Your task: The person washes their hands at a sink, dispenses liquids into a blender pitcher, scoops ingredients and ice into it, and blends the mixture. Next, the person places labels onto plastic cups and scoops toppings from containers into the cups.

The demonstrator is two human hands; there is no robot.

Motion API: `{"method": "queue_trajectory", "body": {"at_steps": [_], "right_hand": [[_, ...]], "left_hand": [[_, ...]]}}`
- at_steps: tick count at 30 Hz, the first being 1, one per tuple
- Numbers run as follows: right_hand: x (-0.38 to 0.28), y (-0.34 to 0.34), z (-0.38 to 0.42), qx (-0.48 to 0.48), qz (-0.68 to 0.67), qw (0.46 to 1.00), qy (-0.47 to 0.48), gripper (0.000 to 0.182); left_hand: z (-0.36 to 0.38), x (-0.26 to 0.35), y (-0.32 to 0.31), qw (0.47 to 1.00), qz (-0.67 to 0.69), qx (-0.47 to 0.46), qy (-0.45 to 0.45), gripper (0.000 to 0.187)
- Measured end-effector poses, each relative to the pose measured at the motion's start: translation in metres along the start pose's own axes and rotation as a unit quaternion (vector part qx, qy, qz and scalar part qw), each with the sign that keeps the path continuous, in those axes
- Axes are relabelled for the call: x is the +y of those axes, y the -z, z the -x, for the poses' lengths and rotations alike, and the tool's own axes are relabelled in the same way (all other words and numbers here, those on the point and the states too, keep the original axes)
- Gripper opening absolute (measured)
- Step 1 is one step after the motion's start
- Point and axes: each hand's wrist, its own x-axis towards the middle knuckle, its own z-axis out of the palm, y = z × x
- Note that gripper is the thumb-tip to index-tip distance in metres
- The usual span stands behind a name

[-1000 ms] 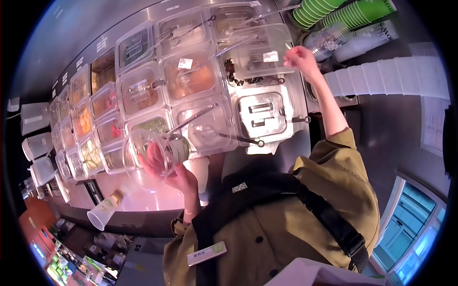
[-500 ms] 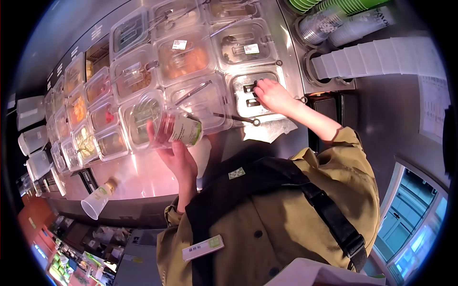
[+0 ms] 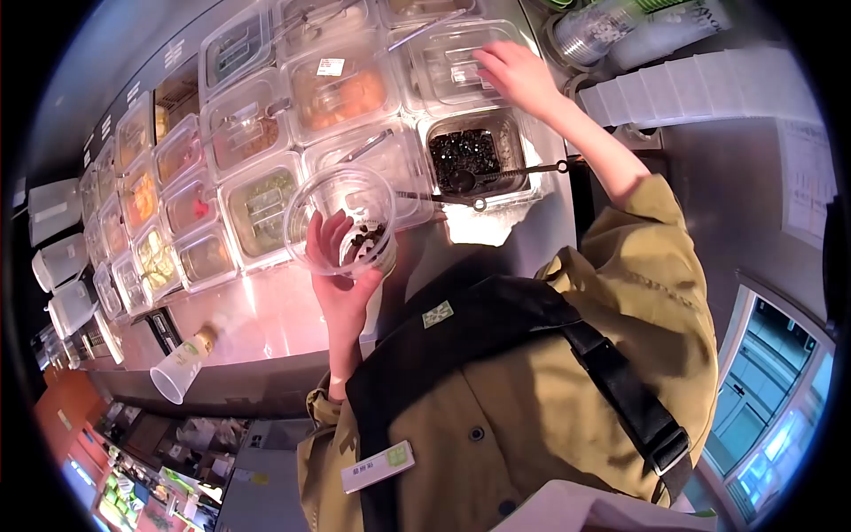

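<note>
My left hand point(image 3: 339, 288) is wrapped round a clear plastic cup point(image 3: 297, 208). The cup's mouth faces up toward me, and a few dark pearls point(image 3: 365, 238) lie at its bottom. My right hand point(image 3: 525, 82) has its fingertips at the handle of a clear lid point(image 3: 436, 66), which lies over the neighbouring container. Just below that lid is an uncovered container point(image 3: 510, 146) of shiny black pearls point(image 3: 461, 152). A black ladle point(image 3: 505, 174) rests in it, its handle reaching over the right rim.
Rows of lidded containers with toppings, such as one with orange pieces point(image 3: 350, 97), fill the counter ahead and left. A white cloth point(image 3: 483, 223) lies by the pearl container. Stacked white cups point(image 3: 700, 111) stick out at right. Another cup point(image 3: 182, 368) lies at the counter's front edge.
My right hand has carried the lid up off the pearl container onto the neighbouring one, exposing the black pearls and ladle. My left hand has turned the cup's mouth toward me.
</note>
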Motion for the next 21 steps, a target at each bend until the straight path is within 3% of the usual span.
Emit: {"method": "queue_trajectory", "body": {"at_steps": [3,7,10,14,18,21], "right_hand": [[-0.042,0.026,0.056,-0.12,-0.059,0.99,0.04,0.022],[-0.077,0.014,0.109,-0.285,0.026,0.956,0.066,0.011],[-0.084,0.015,0.098,-0.283,-0.008,0.955,-0.085,0.008],[-0.088,-0.012,0.084,-0.238,0.022,0.971,0.007,0.009],[-0.09,0.0,0.081,-0.32,-0.063,0.943,0.062,0.012],[-0.08,0.001,0.083,-0.374,-0.124,0.918,0.041,0.01]], "left_hand": [[0.009,-0.011,0.012,1.0,-0.008,0.016,0.013,0.092],[0.013,-0.023,0.009,0.996,-0.08,0.026,0.033,0.088],[0.013,-0.026,0.007,0.99,-0.138,0.018,0.034,0.086],[0.01,-0.027,0.002,0.983,-0.178,0.012,0.029,0.081],[0.01,-0.029,0.003,0.979,-0.204,0.015,0.014,0.08],[0.007,-0.028,-0.001,0.976,-0.215,0.011,0.011,0.081]]}}
